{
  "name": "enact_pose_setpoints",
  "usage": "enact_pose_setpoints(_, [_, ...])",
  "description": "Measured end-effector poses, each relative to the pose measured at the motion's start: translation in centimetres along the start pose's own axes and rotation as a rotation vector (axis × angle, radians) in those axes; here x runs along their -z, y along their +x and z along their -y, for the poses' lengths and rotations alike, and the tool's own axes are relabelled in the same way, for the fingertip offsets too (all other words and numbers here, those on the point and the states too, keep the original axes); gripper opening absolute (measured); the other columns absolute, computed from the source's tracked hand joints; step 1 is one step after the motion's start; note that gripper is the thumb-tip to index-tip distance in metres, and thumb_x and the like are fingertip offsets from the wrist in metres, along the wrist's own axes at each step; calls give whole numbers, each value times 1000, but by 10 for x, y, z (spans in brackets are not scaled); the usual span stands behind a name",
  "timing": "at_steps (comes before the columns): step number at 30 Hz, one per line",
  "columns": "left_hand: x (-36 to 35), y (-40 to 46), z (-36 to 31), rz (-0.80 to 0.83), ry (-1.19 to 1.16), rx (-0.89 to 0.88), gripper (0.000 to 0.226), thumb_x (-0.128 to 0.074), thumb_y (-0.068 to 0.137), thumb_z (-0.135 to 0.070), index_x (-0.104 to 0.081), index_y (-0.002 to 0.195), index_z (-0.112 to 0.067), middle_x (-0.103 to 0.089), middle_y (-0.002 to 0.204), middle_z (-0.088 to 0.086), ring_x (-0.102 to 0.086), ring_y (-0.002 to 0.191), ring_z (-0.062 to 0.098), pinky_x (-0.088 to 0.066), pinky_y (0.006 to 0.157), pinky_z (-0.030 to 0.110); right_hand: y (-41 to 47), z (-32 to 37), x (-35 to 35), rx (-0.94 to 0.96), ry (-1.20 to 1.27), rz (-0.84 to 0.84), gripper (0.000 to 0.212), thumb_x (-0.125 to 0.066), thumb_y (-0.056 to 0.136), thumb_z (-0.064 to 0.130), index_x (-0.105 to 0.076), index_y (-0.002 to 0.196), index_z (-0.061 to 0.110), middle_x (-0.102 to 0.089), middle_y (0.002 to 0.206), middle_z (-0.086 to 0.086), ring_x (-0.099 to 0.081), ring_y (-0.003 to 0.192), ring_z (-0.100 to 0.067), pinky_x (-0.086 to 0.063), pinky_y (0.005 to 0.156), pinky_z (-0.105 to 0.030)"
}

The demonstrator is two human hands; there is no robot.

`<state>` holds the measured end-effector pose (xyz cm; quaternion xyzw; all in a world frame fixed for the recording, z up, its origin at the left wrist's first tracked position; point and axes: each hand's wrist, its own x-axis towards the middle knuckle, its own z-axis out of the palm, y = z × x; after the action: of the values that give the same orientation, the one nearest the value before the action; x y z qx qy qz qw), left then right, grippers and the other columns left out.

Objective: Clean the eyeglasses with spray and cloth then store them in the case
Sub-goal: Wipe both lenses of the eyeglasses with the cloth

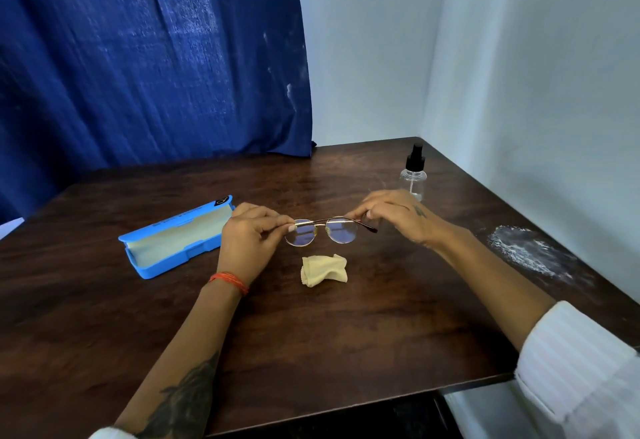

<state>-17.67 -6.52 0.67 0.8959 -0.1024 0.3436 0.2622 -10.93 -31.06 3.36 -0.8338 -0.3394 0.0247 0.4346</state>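
Note:
Thin gold-rimmed eyeglasses (325, 230) hang just above the middle of the dark wooden table (346, 334). My left hand (247, 241) pinches their left end and my right hand (391, 216) pinches their right end, with one temple tip sticking out to the right. A crumpled cream cloth (323, 270) lies on the table just in front of the glasses. The blue case (173, 239) lies open to the left, its pale lining showing. A clear spray bottle (414, 173) with a black nozzle stands upright behind my right hand.
A blue curtain (145, 57) hangs behind the table at the left. White walls (519, 92) close in the back and right side. A patch of white powder (526, 251) marks the table near its right edge.

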Motion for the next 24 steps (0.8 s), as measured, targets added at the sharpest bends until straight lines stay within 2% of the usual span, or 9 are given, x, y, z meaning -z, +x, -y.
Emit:
enact_pose_setpoints(1, [0,-1,-1,-8,19,-23,12,-73,75,-13,-75,87,-11,-72,79,3,-55,82,21,-37,73,24,-1,0,-1,-16,1,13,26,-48,89,22,-73,86,15,-63,83,5,-55,74,-2,-42,67,-16])
enact_pose_setpoints(3, [-1,-2,-5,-21,51,-69,11,-74,74,-10,-75,85,-9,-71,76,4,-54,79,22,-38,70,25,-1,0,-4,21,-139,34,18,-58,89,32,-72,79,27,-62,80,7,-54,71,-2,-40,64,-18])
enact_pose_setpoints(4, [-1,-3,-7,-28,63,-94,10,-75,73,-9,-75,83,-9,-71,75,4,-54,77,23,-39,68,26,0,0,-6,61,-237,42,13,-62,86,32,-73,84,26,-63,81,6,-55,71,-2,-40,63,-16])
enact_pose_setpoints(6, [-2,-3,-9,-42,84,-139,8,-75,72,-7,-76,79,-9,-71,73,3,-54,73,26,-40,64,26,2,0,-10,129,-366,32,15,-68,82,27,-73,92,18,-66,83,0,-58,70,-7,-45,62,-20])
enact_pose_setpoints(10, [-2,-4,-12,-20,167,-188,10,-76,71,-4,-75,79,-9,-71,74,4,-58,71,27,-42,60,25,6,-3,-14,220,-533,-88,9,-71,78,21,-72,85,15,-67,80,-2,-57,73,-14,-50,65,-33])
enact_pose_setpoints(12, [-3,-2,-14,19,207,-219,10,-75,71,-3,-75,80,-8,-70,76,6,-60,72,27,-47,60,28,7,-5,-15,286,-651,-188,8,-73,76,20,-71,81,13,-67,78,-3,-58,76,-19,-52,63,-35])
enact_pose_setpoints(15, [-8,4,-17,84,271,-263,10,-75,71,-1,-74,81,-5,-70,75,11,-62,70,29,-54,58,35,9,-7,-18,391,-819,-297,9,-77,71,13,-71,73,7,-65,69,-7,-60,66,-26,-51,51,-31])
enact_pose_setpoints(18, [-15,9,-16,156,338,-310,15,-75,66,7,-73,79,-1,-69,71,14,-63,65,31,-54,52,34,10,-13,-23,446,-943,-353,10,-78,67,7,-69,64,5,-62,62,-8,-58,57,-25,-45,44,-27])
enact_pose_setpoints(24, [-23,8,-11,264,401,-334,20,-79,57,10,-71,73,0,-67,67,14,-63,60,29,-52,45,28,9,-20,-32,454,-1154,-246,17,-81,58,7,-65,55,11,-59,56,-3,-57,54,-20,-43,43,-24])
